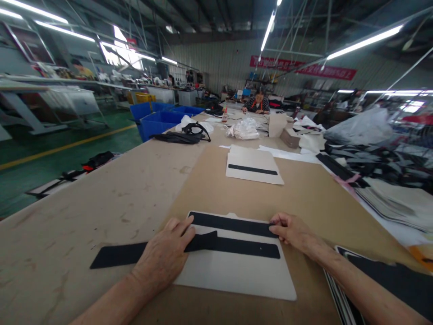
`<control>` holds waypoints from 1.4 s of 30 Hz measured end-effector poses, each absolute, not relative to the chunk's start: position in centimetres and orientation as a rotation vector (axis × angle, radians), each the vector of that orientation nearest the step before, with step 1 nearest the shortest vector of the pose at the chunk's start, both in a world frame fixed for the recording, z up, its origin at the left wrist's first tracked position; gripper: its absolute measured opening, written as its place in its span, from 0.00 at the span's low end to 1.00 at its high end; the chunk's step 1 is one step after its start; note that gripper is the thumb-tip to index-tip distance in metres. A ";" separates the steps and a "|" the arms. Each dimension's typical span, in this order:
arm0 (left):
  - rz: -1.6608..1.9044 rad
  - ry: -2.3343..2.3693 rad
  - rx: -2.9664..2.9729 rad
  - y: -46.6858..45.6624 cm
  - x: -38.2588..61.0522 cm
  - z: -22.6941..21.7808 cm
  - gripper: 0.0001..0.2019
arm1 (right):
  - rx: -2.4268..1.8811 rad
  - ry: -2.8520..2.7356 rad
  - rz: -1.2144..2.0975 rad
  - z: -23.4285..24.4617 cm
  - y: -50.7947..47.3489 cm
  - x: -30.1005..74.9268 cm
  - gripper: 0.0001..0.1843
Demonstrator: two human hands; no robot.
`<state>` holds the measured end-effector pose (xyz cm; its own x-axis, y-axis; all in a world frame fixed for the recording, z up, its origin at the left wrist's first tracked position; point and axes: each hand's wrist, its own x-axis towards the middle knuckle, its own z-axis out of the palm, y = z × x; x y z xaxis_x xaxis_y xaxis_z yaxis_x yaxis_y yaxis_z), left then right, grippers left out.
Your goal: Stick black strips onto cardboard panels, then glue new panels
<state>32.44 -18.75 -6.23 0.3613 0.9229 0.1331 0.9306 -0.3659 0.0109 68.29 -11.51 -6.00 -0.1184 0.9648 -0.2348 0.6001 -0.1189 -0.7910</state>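
Note:
A pale flat panel [233,275] lies on brown board in front of me. One black strip [233,224] runs along its far edge. My right hand [286,230] pinches that strip's right end. My left hand [169,248] is closed, its fingertips at the same strip's left end. A loose black strip [118,255] passes under my left hand and comes out past the thumb; whether the palm grips it is hidden. Below, another black strip [250,248] lies across the panel, partly covered by the loose one.
Farther up lies a similar pale panel [253,158] with one black strip. Stacked dark pieces [389,280] sit at right, near my forearm. Beyond are clear plastic bags [243,128], blue bins [158,123] and a seated person [257,104] at the table's far end.

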 end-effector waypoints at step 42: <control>-0.205 -1.704 -2.550 -17.8 32.2 -5.5 0.30 | -1.905 -2.597 0.006 -3.8 -17.1 68.7 0.34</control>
